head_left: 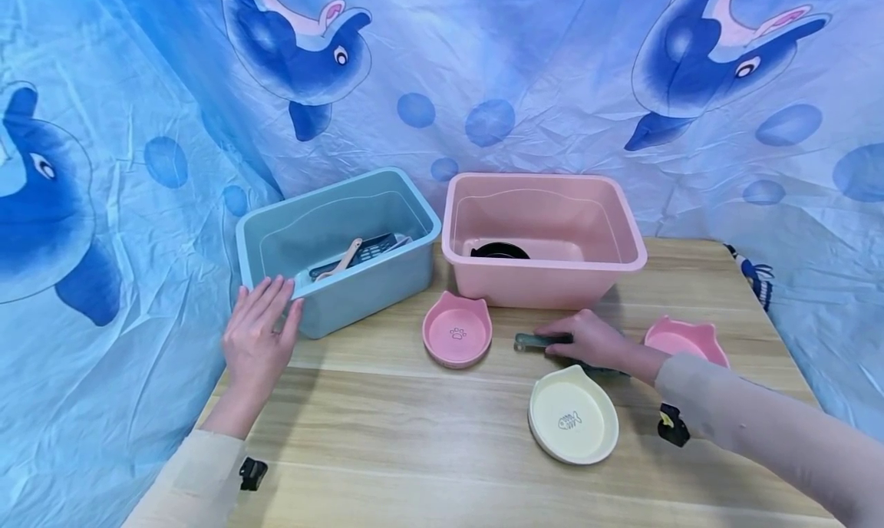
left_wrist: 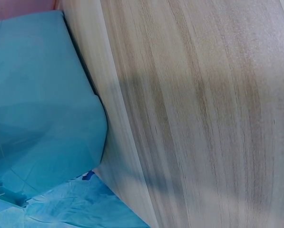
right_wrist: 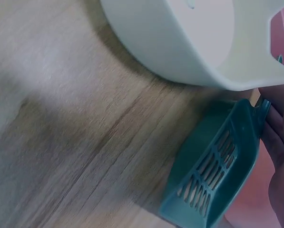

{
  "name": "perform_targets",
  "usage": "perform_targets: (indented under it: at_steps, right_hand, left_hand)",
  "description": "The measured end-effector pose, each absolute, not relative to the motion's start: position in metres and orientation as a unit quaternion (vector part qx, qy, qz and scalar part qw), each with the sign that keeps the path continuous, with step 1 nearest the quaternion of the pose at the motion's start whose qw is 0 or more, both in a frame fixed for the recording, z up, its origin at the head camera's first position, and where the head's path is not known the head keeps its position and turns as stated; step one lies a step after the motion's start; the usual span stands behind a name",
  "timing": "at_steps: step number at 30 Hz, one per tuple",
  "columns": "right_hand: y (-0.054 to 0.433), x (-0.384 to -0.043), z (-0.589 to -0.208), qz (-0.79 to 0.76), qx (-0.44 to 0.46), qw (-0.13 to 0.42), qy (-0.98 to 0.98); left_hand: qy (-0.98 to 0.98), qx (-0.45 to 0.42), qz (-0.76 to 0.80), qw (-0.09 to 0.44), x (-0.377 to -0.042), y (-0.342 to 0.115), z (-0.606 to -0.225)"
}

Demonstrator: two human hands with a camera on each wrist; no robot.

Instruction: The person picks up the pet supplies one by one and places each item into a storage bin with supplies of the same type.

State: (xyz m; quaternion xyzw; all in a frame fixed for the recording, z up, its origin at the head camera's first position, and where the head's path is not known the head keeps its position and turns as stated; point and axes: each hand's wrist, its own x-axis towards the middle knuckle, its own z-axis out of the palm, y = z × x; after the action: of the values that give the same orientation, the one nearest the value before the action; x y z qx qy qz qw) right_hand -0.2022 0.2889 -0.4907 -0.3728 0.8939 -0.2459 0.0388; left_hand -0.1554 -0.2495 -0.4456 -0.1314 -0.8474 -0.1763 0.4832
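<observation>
Inside the blue bin [head_left: 373,290] lie a dark slotted scoop [head_left: 376,248] and a pale pink tool [head_left: 345,258], partly hidden by the near wall. The pink bin [head_left: 532,284] holds a black object [head_left: 499,249], cut off by the rim and hard to identify. Between that bin and the cream bowl [head_left: 575,420], the fingers of the right hand [head_left: 590,340] grip a teal scoop [right_wrist: 232,175] by its handle; the left hand [head_left: 258,336] rests extended fingers on the blue bin's corner. A sleeve [head_left: 746,413] hides part of a pink bowl [head_left: 682,338].

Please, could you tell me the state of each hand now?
Left hand: open, at a corner of the blue bin.
Right hand: closed, holding the teal scoop.
</observation>
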Motion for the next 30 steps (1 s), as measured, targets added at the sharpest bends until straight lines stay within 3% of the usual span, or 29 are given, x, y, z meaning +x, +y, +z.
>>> perform_targets:
  at_steps: [11,30]
  right_hand:
    - [0.284,-0.195,-0.468,-0.288,-0.371,-0.039,0.882]
    - [0.277,-0.196,-0.448,-0.299,-0.412,-0.033,0.860]
  left_hand:
    - [-0.850,-0.130,-0.174,0.481,-0.154,-0.251,-0.444]
    - [-0.848,-0.134,-0.169,0.484,-0.154,-0.250,-0.444]
